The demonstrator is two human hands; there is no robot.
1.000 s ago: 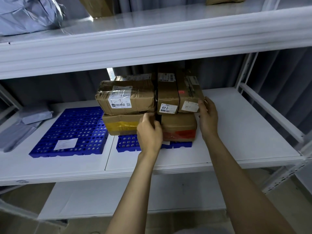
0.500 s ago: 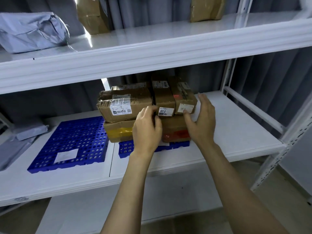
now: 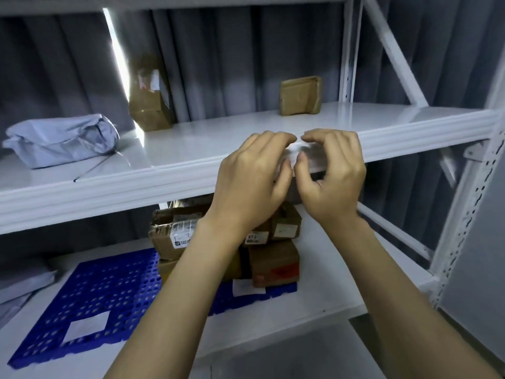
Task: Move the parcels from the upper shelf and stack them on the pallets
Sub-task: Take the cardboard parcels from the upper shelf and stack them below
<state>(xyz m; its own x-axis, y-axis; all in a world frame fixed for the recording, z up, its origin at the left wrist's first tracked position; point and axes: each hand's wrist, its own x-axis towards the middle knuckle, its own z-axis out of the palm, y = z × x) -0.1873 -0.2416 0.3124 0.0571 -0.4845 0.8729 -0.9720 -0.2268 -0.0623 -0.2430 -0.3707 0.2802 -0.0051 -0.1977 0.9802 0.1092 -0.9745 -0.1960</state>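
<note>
My left hand and my right hand are raised side by side in front of the upper shelf's front edge, fingers curled, fingertips nearly touching, nothing held. On the upper shelf lie a grey poly-bag parcel at left, a tall brown box at the back and a small brown parcel further right. Below, several brown boxes are stacked on a blue pallet, partly hidden by my arms. A second blue pallet lies to the left, bearing only a white label.
White shelf uprights and a diagonal brace stand at right. Grey curtain hangs behind the shelves. Grey poly bags lie at the lower shelf's left end. A side rail runs along the lower shelf's right.
Both hands left the stacked boxes on the lower pallet and rose to the upper shelf's edge. My view tilted upward, showing the upper shelf's parcels.
</note>
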